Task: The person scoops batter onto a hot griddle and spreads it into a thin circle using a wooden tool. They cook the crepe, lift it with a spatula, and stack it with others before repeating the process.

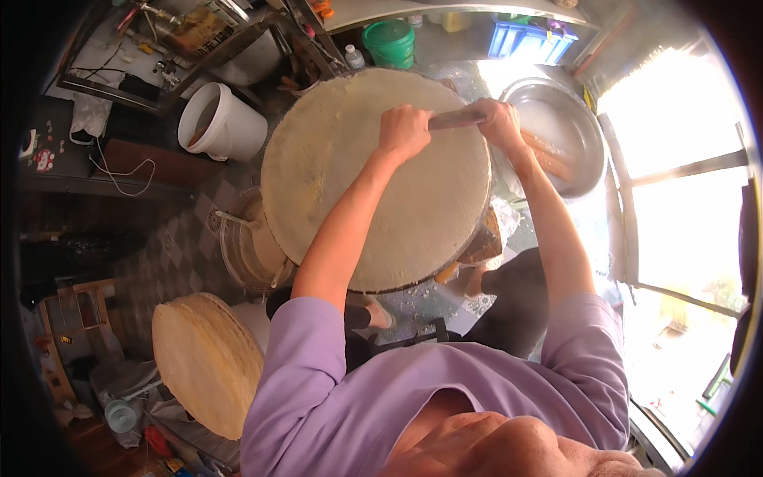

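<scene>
Before me stands a large round griddle [441,285], its top covered almost to the rim by a thin pale sheet of batter [381,208]. Over its far right part, my left hand [405,132] and my right hand [499,122] grip opposite ends of a flat scraper [456,119]. The scraper lies crosswise; whether its lower edge touches the sheet is hidden. Yellowish, rougher patches show on the left of the sheet. Left of the griddle, a basin [229,250] holds beige batter [265,244] and a ladle-like utensil [235,217].
Lower left, a thick stack of thin round flatbreads [202,364] stands near my elbow. A metal basin [596,140] with cloudy liquid sits right of the griddle. Beyond are a white bucket [238,122], a green bucket [390,45] and a blue crate [530,42]. Bright windows [685,220] line the right.
</scene>
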`<control>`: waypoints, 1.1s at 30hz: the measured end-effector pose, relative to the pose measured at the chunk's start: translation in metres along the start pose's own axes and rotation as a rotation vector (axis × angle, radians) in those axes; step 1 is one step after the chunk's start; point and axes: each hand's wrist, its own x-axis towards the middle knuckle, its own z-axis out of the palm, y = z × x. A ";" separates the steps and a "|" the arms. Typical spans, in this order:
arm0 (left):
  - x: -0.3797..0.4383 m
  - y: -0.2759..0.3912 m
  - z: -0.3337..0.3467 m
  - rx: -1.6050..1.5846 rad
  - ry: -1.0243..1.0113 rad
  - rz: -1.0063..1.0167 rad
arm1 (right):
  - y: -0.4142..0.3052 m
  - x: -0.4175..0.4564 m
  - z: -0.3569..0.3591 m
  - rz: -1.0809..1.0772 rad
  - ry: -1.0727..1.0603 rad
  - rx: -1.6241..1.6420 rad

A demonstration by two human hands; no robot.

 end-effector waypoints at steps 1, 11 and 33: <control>-0.010 0.006 0.005 -0.012 0.034 0.022 | -0.004 -0.017 -0.004 -0.015 0.042 0.027; -0.107 0.067 -0.001 -0.094 0.078 0.100 | -0.058 -0.152 -0.028 -0.012 0.247 -0.046; -0.281 0.041 -0.067 -0.087 -0.222 0.009 | -0.205 -0.257 -0.035 0.091 -0.280 0.036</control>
